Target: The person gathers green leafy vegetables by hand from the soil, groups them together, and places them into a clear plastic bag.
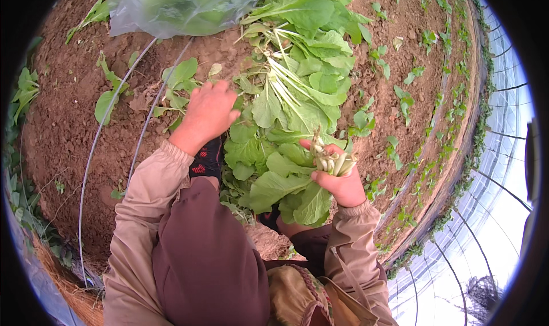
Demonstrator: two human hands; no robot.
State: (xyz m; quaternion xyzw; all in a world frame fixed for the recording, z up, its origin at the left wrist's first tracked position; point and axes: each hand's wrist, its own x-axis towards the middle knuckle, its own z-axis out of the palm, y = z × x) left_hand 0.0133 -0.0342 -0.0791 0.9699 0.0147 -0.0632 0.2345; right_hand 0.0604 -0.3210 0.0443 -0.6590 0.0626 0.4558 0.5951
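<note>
Harvest looks partly done: a broad heap of cut leafy greens [297, 80] already lies on the soil bed [63, 126] ahead of the knees, running from a clear plastic bag [183, 6] at the far edge back toward the person, while small seedlings [400, 103] stand unpicked in rows along the right side of the bed. The right hand [340, 180] is clenched around a bunch of pale stems [331, 161], stem ends up and the leaves hanging below the fist, held just over the near end of the heap. The left hand [209, 112] is spread, fingers loosely open, palm down on the leaves at the heap's left edge, gripping nothing that can be made out. Two thin hoses [143, 126] run across the soil beside it.
</note>
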